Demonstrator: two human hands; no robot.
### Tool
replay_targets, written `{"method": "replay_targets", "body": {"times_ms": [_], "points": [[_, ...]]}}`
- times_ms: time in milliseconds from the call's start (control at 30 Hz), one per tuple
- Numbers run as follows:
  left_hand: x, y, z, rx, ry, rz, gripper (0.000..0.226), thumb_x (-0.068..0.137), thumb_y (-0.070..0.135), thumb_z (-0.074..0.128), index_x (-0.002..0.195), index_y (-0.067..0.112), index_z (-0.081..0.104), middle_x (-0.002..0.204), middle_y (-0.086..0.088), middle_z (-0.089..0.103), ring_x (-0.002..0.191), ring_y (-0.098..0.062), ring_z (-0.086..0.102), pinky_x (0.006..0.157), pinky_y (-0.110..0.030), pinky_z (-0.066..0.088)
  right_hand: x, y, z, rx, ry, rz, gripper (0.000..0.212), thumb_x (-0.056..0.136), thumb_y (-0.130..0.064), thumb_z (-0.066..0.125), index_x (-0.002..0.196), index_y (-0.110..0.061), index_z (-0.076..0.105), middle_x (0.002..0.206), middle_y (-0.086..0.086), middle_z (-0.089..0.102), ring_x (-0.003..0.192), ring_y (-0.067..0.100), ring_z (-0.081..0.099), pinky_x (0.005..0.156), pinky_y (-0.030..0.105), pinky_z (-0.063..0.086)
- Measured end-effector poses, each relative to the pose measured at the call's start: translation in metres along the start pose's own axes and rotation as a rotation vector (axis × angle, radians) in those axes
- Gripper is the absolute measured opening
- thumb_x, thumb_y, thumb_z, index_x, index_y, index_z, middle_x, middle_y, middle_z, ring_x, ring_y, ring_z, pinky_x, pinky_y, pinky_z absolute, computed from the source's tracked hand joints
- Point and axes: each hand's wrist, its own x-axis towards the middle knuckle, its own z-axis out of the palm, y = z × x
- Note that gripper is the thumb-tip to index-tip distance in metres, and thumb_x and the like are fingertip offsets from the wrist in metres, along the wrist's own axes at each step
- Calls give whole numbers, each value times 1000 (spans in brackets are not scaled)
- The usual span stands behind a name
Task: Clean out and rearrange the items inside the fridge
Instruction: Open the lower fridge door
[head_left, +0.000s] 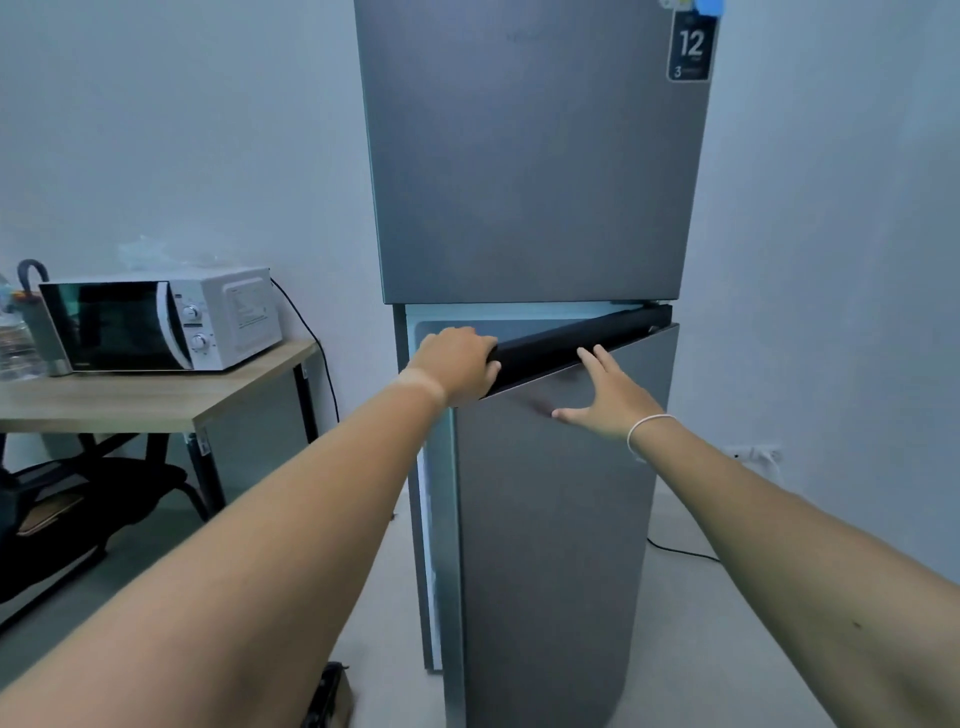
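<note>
— What do we read on the grey fridge (530, 156)?
— A dark sticker (691, 47), far right: "12", "3".
— Our grips?
— Left hand (457, 361) clenched on the lower door (561, 493)'s black top edge, door ajar; right hand (610, 397) released, flat against its smooth front.

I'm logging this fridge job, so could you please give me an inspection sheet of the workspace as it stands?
Surface: pale floor; wooden table on the left.
Job's things: grey two-door fridge; lower door ajar at its left edge, upper door shut; contents not visible.
Clutter: white microwave on the table; dark things under it, unclear.
Grippers: left hand grips the lower door's black top edge; right hand open, flat on the door front.
Cables: black microwave cable; black cable on the floor.
Surroundings: pale walls; wall socket.
</note>
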Motion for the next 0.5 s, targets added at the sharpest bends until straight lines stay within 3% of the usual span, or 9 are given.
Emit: {"method": "replay_targets", "body": {"times_ms": [167, 267, 367, 500], "points": [[-15, 35, -17, -55, -66, -9, 32, 93, 20, 38, 109, 1, 58, 112, -20, 59, 104, -37, 56, 84, -38, 46, -45, -7, -11, 112, -76, -20, 108, 71, -54, 70, 150, -26, 2, 160, -10, -6, 146, 16, 20, 111, 36, 31], [-24, 52, -26, -83, -80, 3, 27, 90, 15, 38, 98, 0, 59, 102, -19, 61, 88, -33, 54, 71, -33, 41, -72, -8, -16, 169, -97, -49, 112, 68, -54, 72, 150, -29, 0, 160, -11, -7, 147, 13, 15, 114, 35, 26], [-38, 76, -35, -153, -98, 2, 16, 85, 11, 39, 79, 5, 52, 88, -13, 56, 79, -30, 50, 67, -32, 39, -99, -3, -19, 236, -89, -60, 115, 66, -56, 73, 150, -28, 0, 160, -11, -5, 147, 11, 11, 117, 34, 21], [-55, 106, -46, -294, -114, 14, 26, 87, 20, 39, 63, 10, 41, 83, -11, 53, 76, -29, 48, 64, -31, 37, -127, 15, -30, 280, -37, -59, 111, 66, -58, 72, 150, -29, 6, 160, -12, 7, 146, 9, 14, 119, 36, 21]]}}
